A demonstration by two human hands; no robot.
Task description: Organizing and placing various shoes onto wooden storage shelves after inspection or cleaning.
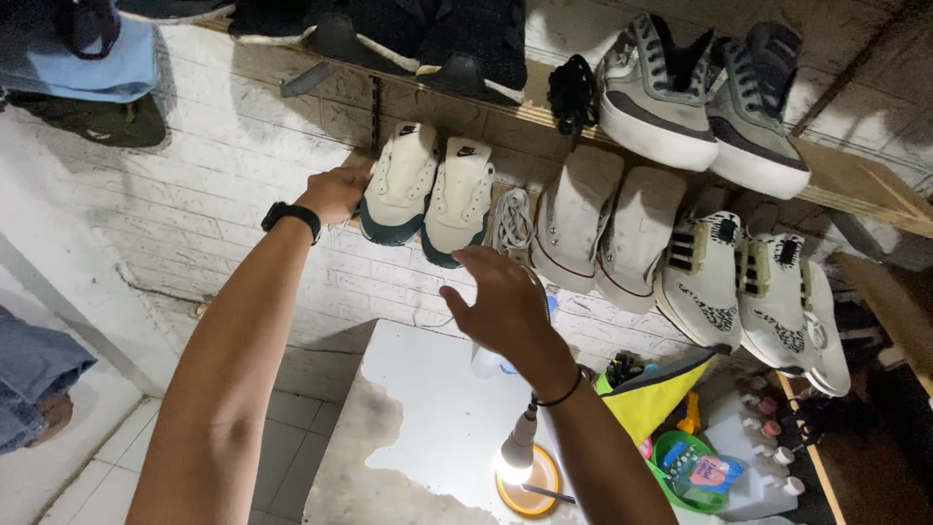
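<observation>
We reach for the cream shoes (428, 194) on the shelf (855, 185).
Left hand (335, 192) grips the left shoe's side; right hand (501, 301), spread wide and empty, should cup the other toe before we lift.

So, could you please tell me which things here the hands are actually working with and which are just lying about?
In hand:
- left hand, touching the cream and dark green sneakers on the shelf
- right hand, open just below that pair

Lying about:
- grey sneakers on the upper shelf
- white high-tops
- patterned sneakers
- lit lamp
- green basket
</observation>
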